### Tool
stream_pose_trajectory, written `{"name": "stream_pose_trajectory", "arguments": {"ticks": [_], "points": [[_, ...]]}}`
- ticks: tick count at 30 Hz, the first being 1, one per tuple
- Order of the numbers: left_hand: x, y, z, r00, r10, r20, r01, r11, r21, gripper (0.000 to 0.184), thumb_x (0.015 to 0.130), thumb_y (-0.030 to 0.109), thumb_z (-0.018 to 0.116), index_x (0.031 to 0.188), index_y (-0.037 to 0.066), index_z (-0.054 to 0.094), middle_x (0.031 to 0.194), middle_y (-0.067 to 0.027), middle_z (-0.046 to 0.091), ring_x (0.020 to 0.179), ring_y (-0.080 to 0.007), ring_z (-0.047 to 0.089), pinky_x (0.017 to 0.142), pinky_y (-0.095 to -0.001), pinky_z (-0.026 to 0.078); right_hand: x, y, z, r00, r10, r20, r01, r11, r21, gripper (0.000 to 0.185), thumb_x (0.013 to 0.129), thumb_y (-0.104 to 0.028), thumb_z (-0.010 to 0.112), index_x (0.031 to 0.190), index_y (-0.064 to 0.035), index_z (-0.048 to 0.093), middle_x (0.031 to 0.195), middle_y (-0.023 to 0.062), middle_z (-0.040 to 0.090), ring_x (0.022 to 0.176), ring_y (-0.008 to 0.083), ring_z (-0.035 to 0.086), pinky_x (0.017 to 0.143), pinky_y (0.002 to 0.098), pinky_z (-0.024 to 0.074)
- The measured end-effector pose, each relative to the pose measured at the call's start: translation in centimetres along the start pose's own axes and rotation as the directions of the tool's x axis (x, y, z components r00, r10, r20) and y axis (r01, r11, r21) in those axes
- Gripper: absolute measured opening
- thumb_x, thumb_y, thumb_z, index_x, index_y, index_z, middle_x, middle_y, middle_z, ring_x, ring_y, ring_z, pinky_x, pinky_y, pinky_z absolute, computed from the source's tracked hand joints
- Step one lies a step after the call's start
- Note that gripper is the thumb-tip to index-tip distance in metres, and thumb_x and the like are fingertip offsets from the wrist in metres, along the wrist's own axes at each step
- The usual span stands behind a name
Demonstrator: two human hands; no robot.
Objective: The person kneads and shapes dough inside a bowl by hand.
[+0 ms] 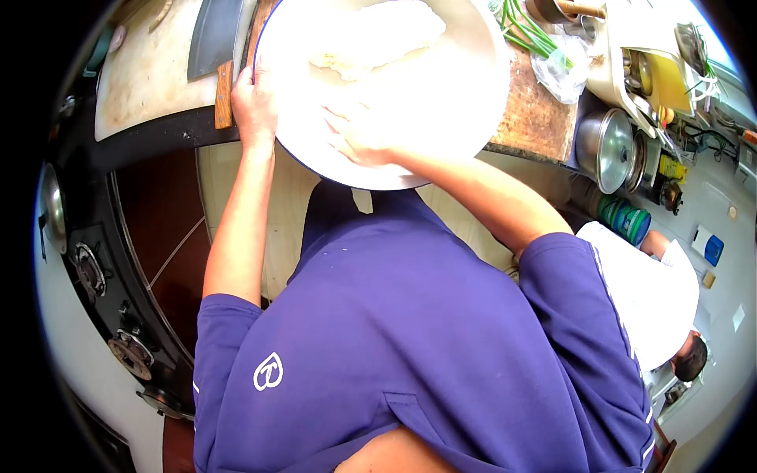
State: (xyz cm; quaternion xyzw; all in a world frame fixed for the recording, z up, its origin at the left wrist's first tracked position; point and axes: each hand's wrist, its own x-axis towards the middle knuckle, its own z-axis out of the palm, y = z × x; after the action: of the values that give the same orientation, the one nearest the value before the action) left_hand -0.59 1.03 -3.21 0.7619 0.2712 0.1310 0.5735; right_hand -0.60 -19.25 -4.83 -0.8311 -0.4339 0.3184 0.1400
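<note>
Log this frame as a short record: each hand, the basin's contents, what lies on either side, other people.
Left hand: gripping the rim of the white basin
Right hand: inside the basin, fingers spread
Contents: pale lump toward the far side; glare hides detail
Left side: broad-bladed knife with wooden handle, on a pale board
Right side: green stalks, clear plastic bag
Other people: one person in white, right background

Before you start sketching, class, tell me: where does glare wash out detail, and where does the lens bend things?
In the head view, glare whitens much of the basin and pales the right hand; also in the head view, the dark stove counter bows strongly, and black fills the corners.
</note>
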Motion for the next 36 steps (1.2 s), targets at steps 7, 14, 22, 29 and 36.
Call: {"name": "stream_pose_trajectory", "arguments": {"ticks": [7,14,22,29,36], "points": [[0.4,-0.6,-0.2,0.999,0.023,0.031,-0.023,1.0,-0.001,0.051,0.095,0.043,0.05,0.085,-0.005,0.06,0.063,-0.0066,0.055,0.061,-0.0145,0.049,0.06,-0.0322,0.043,-5.7,8.0,-0.2,0.912,0.37,-0.176,-0.264,0.859,0.438,0.074,0.093,-0.035,0.039,0.148,0.0018,0.007,0.155,0.021,0.006,0.143,0.033,0.009,0.117,0.0423,0.0083],[-0.2,0.6,-0.1,1.0,0.015,0.007,-0.015,1.0,0.024,0.049,0.095,0.043,0.05,0.088,-0.004,0.062,0.066,-0.0088,0.06,0.062,-0.0165,0.052,0.061,-0.033,0.044,1.4,5.8,3.3,0.878,0.473,0.072,-0.417,0.831,-0.369,0.079,0.091,-0.043,0.04,0.144,0.0087,0.013,0.154,0.024,0.007,0.142,0.0388,0.011,0.116,0.0454,0.0106],[0.2,-0.3,0.0,0.997,0.071,-0.003,-0.071,0.997,0.019,0.048,0.095,0.041,0.05,0.092,-0.005,0.062,0.072,-0.0123,0.063,0.068,-0.0191,0.056,0.066,-0.0338,0.046,-5.8,2.0,-4.7,0.929,0.29,0.23,-0.293,0.956,-0.022,0.069,0.093,-0.042,0.037,0.148,-0.0037,0.017,0.155,0.0181,0.012,0.141,0.0372,0.016,0.116,0.0465,0.0127],[0.1,-0.3,-0.2,1.0,0.026,0.006,-0.026,0.998,0.065,0.047,0.095,0.041,0.05,0.092,-0.004,0.063,0.072,-0.0118,0.063,0.068,-0.0196,0.057,0.067,-0.0338,0.046,-1.9,0.3,-3.0,0.73,0.454,0.512,-0.43,0.886,-0.173,0.06,0.092,-0.04,0.041,0.141,-0.0061,0.036,0.154,0.0187,0.016,0.139,0.0372,0.023,0.112,0.0456,0.0247],[0.1,0.4,-0.2,0.999,0.025,0.041,-0.027,0.999,0.039,0.042,0.097,0.034,0.049,0.095,-0.005,0.062,0.078,-0.0012,0.058,0.074,-0.0092,0.05,0.069,-0.0254,0.043,-3.9,0.0,-3.4,0.911,0.2,0.36,-0.211,0.978,-0.01,0.071,0.095,-0.055,0.034,0.143,-0.0025,0.031,0.155,0.0157,0.014,0.141,0.035,0.017,0.115,0.0463,0.0142]]}}
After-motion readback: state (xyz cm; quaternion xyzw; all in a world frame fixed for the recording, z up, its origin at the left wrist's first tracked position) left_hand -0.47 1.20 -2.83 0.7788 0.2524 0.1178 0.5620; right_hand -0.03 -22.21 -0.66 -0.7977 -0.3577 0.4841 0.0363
